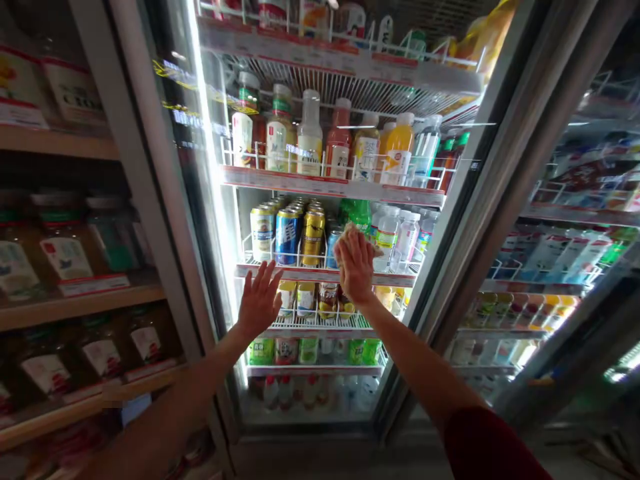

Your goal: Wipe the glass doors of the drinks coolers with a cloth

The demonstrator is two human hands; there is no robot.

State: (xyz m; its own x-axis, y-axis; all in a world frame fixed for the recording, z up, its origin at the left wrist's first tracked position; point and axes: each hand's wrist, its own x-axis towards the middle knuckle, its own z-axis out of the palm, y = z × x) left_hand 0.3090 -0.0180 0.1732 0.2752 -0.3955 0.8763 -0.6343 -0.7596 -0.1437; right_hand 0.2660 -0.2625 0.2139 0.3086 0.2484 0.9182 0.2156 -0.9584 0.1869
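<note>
Bare left hand [259, 301]: raised before the lit, glass-fronted drinks cooler [310, 420], fingers spread apart, palm forward; I cannot tell whether it touches the glass.
Bare right hand [357, 270]: grip closed over a crumpled pale cloth [379, 251], fingers close together; a dark red sleeve [485, 440] covers the upper part of this arm.
Cloth: under the right palm and fingers, its edge showing on their right, level with the can shelf; the contact with the glass is hidden.
Can shelf: behind a white wire rail [315, 274], a white-and-gold can [263, 233], a blue can [287, 240] and a gold can [313, 237] head upright rows; a green plastic bottle [356, 212] stands behind the right hand, with clear, pale-capped bottles [387, 233] on its right.
Juice shelf above: upright bottles, among them a red one [339, 143] and an orange one with a white cap [400, 150].
Cooler's left edge: a bright white light strip [206, 107].
Far left: wooden shelves [55, 141] with white-labelled bottles.
Far right: another stocked cooler [560, 215], blurred.
</note>
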